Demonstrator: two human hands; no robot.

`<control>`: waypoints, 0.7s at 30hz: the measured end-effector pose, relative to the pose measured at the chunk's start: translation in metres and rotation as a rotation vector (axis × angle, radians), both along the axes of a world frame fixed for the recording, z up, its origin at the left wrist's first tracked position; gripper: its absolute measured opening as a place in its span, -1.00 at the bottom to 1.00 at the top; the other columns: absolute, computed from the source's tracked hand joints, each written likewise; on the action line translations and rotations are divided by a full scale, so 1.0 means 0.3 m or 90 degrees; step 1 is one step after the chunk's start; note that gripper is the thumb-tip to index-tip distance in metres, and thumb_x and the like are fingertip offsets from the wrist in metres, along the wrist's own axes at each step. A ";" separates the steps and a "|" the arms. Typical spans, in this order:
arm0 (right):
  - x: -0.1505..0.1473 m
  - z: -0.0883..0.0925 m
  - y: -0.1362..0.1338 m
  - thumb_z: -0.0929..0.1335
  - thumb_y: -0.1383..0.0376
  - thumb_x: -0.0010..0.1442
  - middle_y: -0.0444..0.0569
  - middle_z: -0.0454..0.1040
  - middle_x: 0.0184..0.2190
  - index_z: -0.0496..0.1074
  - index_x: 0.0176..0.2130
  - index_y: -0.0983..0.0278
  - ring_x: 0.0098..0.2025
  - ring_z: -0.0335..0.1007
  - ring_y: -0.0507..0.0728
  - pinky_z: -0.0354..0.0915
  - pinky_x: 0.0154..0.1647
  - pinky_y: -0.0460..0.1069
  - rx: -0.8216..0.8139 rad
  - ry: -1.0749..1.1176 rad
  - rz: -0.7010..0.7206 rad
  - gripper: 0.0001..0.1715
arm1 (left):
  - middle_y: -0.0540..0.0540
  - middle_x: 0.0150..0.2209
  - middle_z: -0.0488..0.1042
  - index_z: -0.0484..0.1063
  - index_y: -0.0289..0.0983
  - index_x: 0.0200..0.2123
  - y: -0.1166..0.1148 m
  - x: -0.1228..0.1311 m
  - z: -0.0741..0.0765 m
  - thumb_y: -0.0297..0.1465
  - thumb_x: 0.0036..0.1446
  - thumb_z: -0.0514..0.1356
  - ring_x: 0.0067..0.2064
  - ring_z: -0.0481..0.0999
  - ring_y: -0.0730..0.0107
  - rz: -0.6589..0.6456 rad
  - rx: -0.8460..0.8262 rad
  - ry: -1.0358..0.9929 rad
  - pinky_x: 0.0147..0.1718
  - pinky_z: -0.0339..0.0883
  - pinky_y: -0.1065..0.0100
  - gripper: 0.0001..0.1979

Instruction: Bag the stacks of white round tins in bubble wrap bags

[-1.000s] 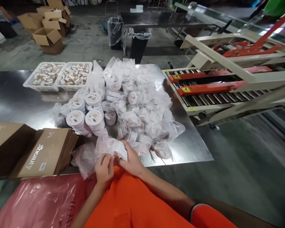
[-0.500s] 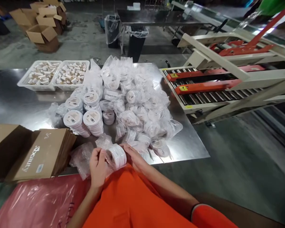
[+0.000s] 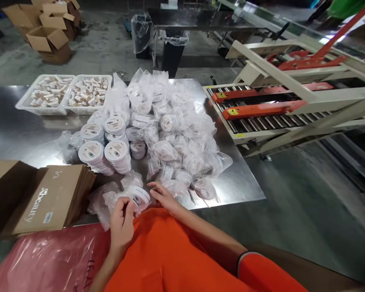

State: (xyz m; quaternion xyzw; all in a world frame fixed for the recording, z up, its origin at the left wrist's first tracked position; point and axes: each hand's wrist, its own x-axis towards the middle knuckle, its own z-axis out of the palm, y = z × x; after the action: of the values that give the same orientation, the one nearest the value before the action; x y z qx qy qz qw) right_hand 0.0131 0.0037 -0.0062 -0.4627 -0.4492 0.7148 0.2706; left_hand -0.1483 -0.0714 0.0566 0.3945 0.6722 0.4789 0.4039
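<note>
My left hand is closed on a stack of flat white round tins at the near edge of the steel table. Crumpled clear plastic wrap lies beside and under the stack. My right hand rests just right of the stack with fingers stretched out, touching or nearly touching it. Behind them lies a big heap of the same tins in clear bags, and unwrapped tins stand in stacks to the left.
Flat brown cartons printed "Beauty" lie at the left. Two white baskets of small items stand at the back. A roller conveyor machine adjoins the table on the right. A pink plastic bag hangs below. Bins and boxes stand beyond.
The stack of tins has come out of its clear bag. My left hand has taken it leftward, and my right hand has let go and opened.
</note>
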 end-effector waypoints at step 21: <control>-0.016 0.100 0.004 0.14 0.41 0.16 -0.13 0.26 -0.40 0.23 -0.18 0.17 -0.35 0.21 0.08 0.17 -0.26 0.00 0.316 -0.169 0.002 -0.76 | 0.00 -0.56 0.32 0.30 -0.22 -0.50 0.027 -0.021 -0.058 0.06 0.13 0.02 -0.49 0.31 0.37 -0.057 -0.064 0.125 -0.48 0.21 0.37 -0.53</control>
State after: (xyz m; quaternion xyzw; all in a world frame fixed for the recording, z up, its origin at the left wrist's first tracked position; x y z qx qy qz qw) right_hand 0.0084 0.0049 0.0239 -0.4713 -0.6427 0.5165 0.3132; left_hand -0.1545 -0.0632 0.0392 0.4483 0.7134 0.3851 0.3766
